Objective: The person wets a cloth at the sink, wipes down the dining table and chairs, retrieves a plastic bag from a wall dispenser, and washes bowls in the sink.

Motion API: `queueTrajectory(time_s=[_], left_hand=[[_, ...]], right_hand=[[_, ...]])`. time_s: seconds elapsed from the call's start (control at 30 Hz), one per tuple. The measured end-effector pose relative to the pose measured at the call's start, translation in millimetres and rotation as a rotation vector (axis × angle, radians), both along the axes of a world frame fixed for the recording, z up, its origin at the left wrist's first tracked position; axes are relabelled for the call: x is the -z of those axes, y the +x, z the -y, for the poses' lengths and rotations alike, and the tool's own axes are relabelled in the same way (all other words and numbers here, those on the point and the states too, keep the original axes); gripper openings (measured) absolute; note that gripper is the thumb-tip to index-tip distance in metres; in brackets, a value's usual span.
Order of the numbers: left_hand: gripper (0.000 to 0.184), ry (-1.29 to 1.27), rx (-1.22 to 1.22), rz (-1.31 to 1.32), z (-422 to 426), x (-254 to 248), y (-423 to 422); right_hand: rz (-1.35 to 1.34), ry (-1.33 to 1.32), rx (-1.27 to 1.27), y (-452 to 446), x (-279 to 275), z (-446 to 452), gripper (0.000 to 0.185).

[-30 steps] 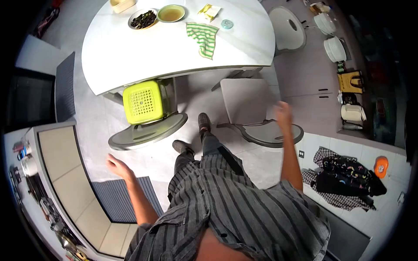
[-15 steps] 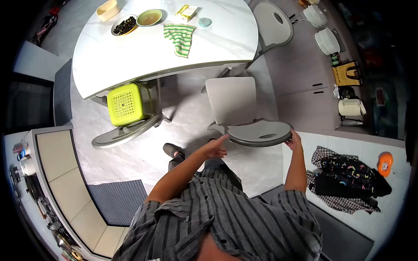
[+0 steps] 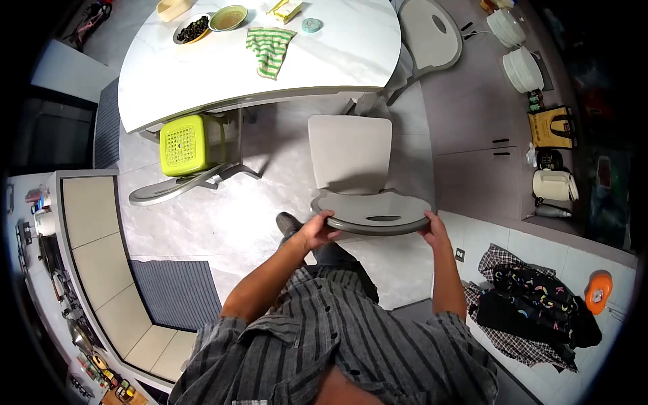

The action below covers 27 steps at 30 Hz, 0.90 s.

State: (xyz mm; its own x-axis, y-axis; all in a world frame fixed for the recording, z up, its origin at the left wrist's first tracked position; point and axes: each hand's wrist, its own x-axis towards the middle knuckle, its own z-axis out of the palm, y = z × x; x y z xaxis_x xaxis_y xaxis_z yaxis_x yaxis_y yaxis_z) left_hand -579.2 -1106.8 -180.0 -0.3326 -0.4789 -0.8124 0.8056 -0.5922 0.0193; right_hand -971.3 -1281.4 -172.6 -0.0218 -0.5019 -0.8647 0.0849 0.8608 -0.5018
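Observation:
A light grey chair (image 3: 351,152) stands right in front of me, its seat towards the table and its dark-rimmed backrest with a slot nearest my body. My left hand (image 3: 317,231) is closed on the left end of the backrest, thumb on top. At the right end, my right hand (image 3: 433,229) grips the rim with fingers wrapped round it. Beyond the seat lies the edge of a white round-edged table (image 3: 324,61). The chair's legs are mostly hidden under it.
A lime-green stool (image 3: 183,145) rests on another chair (image 3: 172,191) at the left. A third chair (image 3: 430,35) stands at the table's right. On the table are a striped cloth (image 3: 268,50), a green bowl (image 3: 228,18) and a plate of dark food (image 3: 192,29). Clothes (image 3: 533,297) hang at right.
My left hand has gone from hovering beside the backrest to gripping its left end. The backrest has turned to sit squarer to me and shifted left, with my right hand still on it.

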Motion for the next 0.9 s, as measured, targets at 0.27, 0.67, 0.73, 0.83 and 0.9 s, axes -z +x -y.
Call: queueTrajectory(time_s=[0.27, 0.67, 0.73, 0.83, 0.9], left_hand=[[0.043, -0.008, -0.055, 0.091, -53, -18, 57], [0.038, -0.041, -0.169, 0.213, -56, -11, 154], [0.040, -0.048, -0.143, 0.270, -42, -16, 170], [0.038, -0.107, -0.204, 0.294, -12, -25, 186], [0.035, -0.066, -0.287, 0.346, 9, -32, 195]], right_hand=[[0.065, -0.045, 0.054, 88, -25, -42, 0.021], [0.091, -0.113, -0.140, 203, -33, -34, 0.026], [0.123, -0.125, -0.113, 224, -36, -23, 0.022], [0.192, -0.127, -0.085, 254, -48, 4, 0.022], [0.193, -0.118, -0.061, 272, -40, 24, 0.022]])
